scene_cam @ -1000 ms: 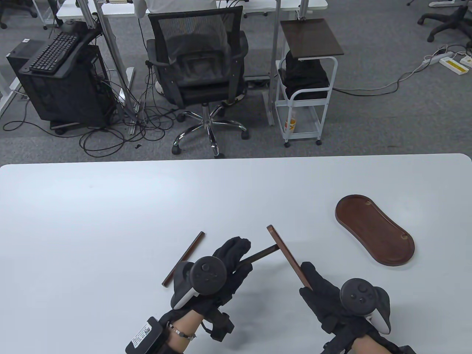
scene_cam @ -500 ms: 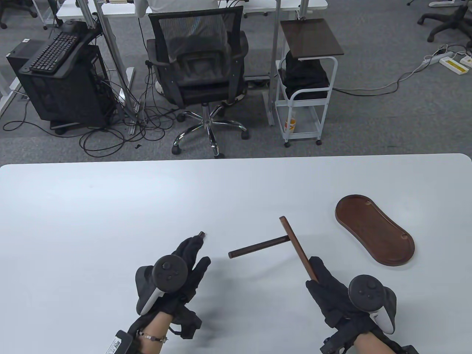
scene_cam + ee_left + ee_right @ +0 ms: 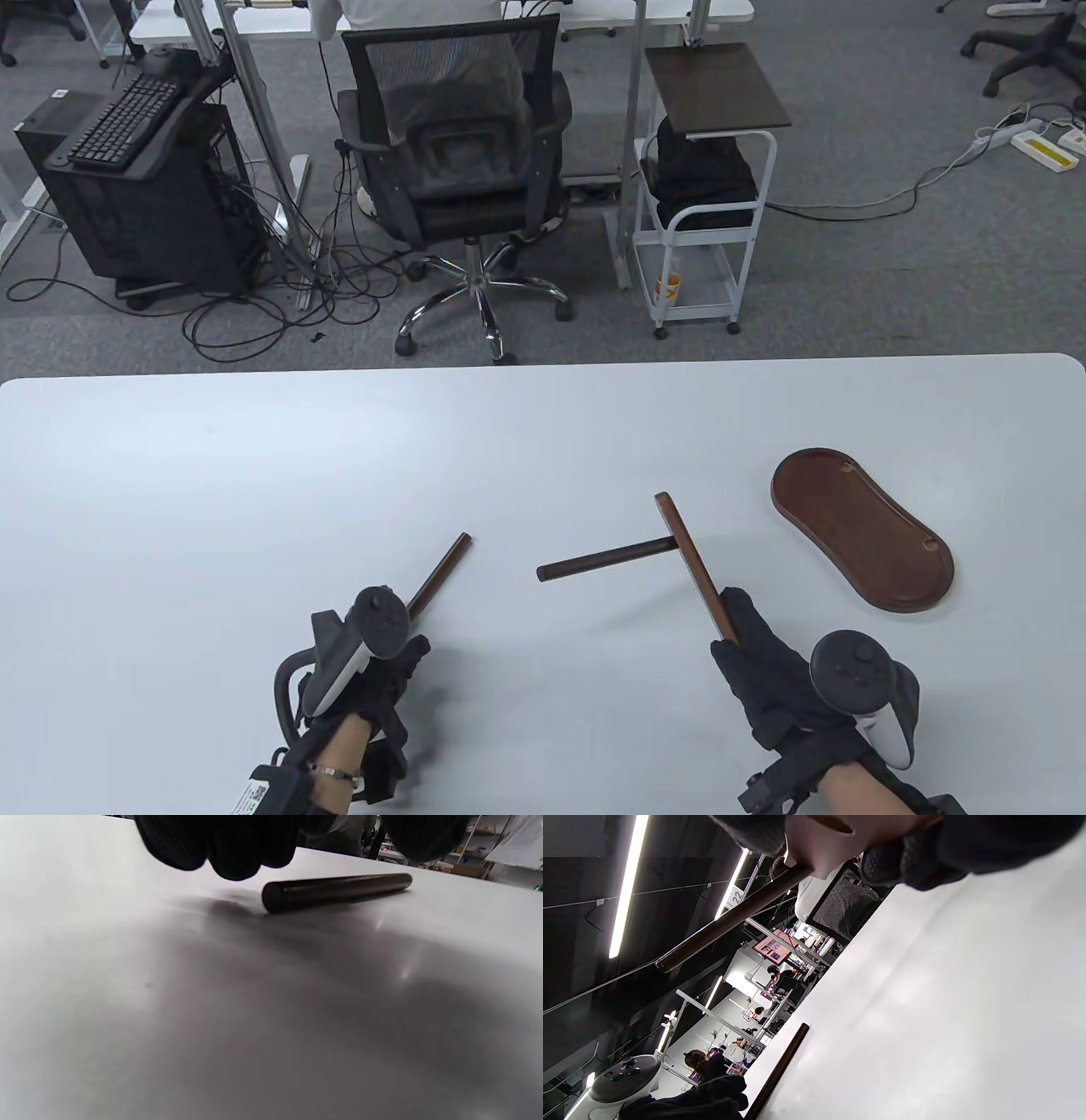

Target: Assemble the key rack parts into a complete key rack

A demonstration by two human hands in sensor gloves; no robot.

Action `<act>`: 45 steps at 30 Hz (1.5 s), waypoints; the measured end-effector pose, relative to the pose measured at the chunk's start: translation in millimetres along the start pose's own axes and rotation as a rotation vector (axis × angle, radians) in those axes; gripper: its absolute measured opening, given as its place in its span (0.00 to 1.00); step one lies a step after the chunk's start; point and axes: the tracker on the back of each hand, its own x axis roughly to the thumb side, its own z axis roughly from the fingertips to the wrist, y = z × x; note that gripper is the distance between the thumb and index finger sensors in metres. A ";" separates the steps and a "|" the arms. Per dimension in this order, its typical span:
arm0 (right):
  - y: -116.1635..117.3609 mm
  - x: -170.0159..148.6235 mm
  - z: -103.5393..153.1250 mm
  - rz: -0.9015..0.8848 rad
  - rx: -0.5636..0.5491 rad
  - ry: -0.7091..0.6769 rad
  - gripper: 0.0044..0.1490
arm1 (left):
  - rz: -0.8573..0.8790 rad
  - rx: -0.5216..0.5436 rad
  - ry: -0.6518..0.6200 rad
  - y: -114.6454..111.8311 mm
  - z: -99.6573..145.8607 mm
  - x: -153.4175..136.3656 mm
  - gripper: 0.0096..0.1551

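Observation:
My right hand (image 3: 759, 666) grips the near end of a flat dark wooden bar (image 3: 694, 567) and holds it tilted above the table. A round rod (image 3: 601, 560) is fitted into the bar's side and sticks out to the left, making a T. In the right wrist view the bar (image 3: 835, 844) sits between my fingers and its rod (image 3: 729, 921) points away. A second, loose rod (image 3: 441, 567) lies on the table. My left hand (image 3: 373, 679) is at its near end. In the left wrist view my fingers (image 3: 237, 844) hover just above that rod (image 3: 335, 891), not touching it.
The oval dark wooden base tray (image 3: 861, 531) lies on the white table (image 3: 254, 475) to the right of the bar. An office chair (image 3: 458, 144) and a small cart (image 3: 704, 187) stand on the floor beyond the table's far edge.
My left hand let go of the rod fitted in the bar and moved left and back to the loose rod's near end. My right hand carried the T-shaped piece slightly right.

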 end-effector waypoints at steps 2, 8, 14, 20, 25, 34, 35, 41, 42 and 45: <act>0.1 -0.2 0.0 0.000 0.003 0.001 0.41 | -0.033 -0.005 0.025 -3.0 -2.0 -0.8 0.47; -0.4 -0.8 -0.3 -0.005 0.002 0.004 0.41 | -0.135 0.014 0.063 -6.8 -6.6 -0.4 0.43; -0.1 -1.8 -0.8 -0.012 0.005 0.012 0.41 | -0.246 0.058 0.086 -11.8 -13.1 3.6 0.34; 0.1 -2.3 -1.2 -0.018 0.007 0.019 0.41 | -0.246 0.054 0.088 -10.1 -14.5 4.8 0.28; 0.1 -2.2 -1.1 -0.022 0.008 0.023 0.41 | -0.286 0.035 0.069 -10.5 -14.4 6.7 0.26; 0.0 -3.2 -2.0 -0.027 0.007 0.026 0.41 | -0.306 0.076 0.037 -9.0 -8.2 7.8 0.26; 0.1 -3.3 -1.9 -0.028 0.007 0.027 0.41 | -0.303 0.087 0.035 -8.4 -7.4 7.9 0.26; -0.4 -3.8 -2.1 -0.036 0.002 0.031 0.41 | -0.252 0.095 0.010 -4.3 -3.7 11.1 0.26; -0.4 -3.8 -2.1 -0.037 0.002 0.031 0.41 | -0.246 0.096 0.003 -3.9 -3.0 12.1 0.26; -0.1 -4.3 -2.3 -0.044 0.000 0.037 0.41 | -0.234 0.113 -0.034 -0.8 2.1 18.7 0.27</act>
